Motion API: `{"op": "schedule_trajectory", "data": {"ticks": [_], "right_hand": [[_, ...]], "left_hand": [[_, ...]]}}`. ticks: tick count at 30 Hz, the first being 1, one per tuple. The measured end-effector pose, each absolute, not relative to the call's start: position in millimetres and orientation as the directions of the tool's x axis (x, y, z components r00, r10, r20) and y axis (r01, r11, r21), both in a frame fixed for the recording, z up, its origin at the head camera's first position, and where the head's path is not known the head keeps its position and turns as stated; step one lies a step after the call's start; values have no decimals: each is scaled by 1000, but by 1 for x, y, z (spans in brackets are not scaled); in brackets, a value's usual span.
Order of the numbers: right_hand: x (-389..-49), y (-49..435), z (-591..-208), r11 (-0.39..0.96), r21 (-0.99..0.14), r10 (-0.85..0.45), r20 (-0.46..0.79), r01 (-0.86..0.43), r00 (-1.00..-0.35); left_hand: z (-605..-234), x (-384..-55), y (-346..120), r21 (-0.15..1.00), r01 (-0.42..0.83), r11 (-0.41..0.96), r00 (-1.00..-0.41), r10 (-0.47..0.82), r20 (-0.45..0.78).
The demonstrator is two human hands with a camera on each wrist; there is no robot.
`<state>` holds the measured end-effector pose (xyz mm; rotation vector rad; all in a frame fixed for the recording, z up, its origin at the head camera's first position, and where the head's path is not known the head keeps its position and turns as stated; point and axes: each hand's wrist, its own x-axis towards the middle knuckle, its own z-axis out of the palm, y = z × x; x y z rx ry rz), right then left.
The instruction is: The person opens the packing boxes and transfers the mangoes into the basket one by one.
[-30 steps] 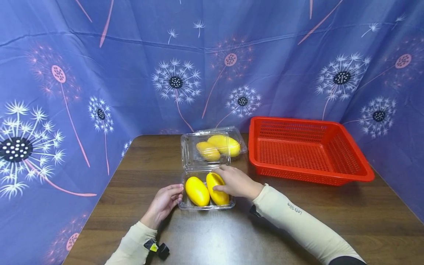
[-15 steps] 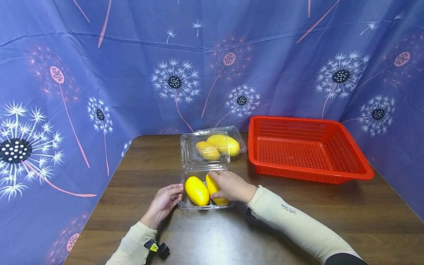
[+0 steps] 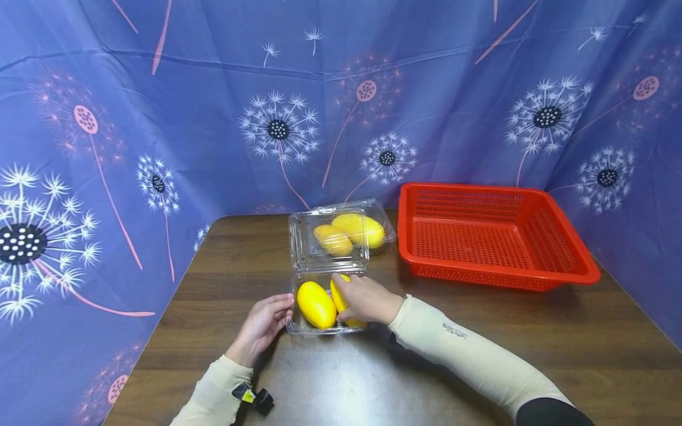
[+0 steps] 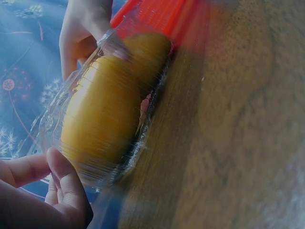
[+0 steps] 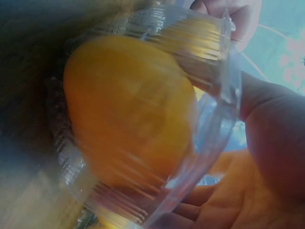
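Note:
A clear plastic clamshell box (image 3: 326,331) stands on the table with its lid (image 3: 302,239) raised at the back. Inside lie two yellow mangoes side by side: a left mango (image 3: 317,305) and a right mango (image 3: 338,297). My right hand (image 3: 370,300) reaches in from the right and grips the right mango, covering most of it. In the right wrist view that mango (image 5: 128,109) shows through the ribbed wall, thumb and fingers around it. My left hand (image 3: 264,324) pinches the box's left side between thumb and forefinger, as the left wrist view shows.
Behind the raised lid sits another clear box (image 3: 380,213) with two mangoes (image 3: 367,229) in it. A red perforated plastic basket (image 3: 479,272) occupies the right rear of the wooden table (image 3: 229,260). Blue dandelion-print cloth (image 3: 213,118) hangs around the back and sides.
My right hand has shifted slightly left and closed further over the right mango. My left hand has stayed at the box's side. The whole head view has tilted a little.

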<state>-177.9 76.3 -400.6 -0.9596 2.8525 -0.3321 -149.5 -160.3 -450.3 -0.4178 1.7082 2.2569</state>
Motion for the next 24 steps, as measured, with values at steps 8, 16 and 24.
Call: {"op": "schedule_trajectory", "data": {"ticks": [8,16,24], "right_hand": [[-178,68,-401,829,-178,-552,-103,-531,-827],[-181,64,-402,842,-190,-530,-111,-506,-841],[-182,63,-401,837,-260,-522,-117,-481,-845]], "left_hand": [[-450,-150,-160,879,-389,-275,-919,51,-390],[-451,-151,-161,881,-385,-274,-921,47,-388],[-454,-150,-161,883,-385,-269,-920,37,-389]]}}
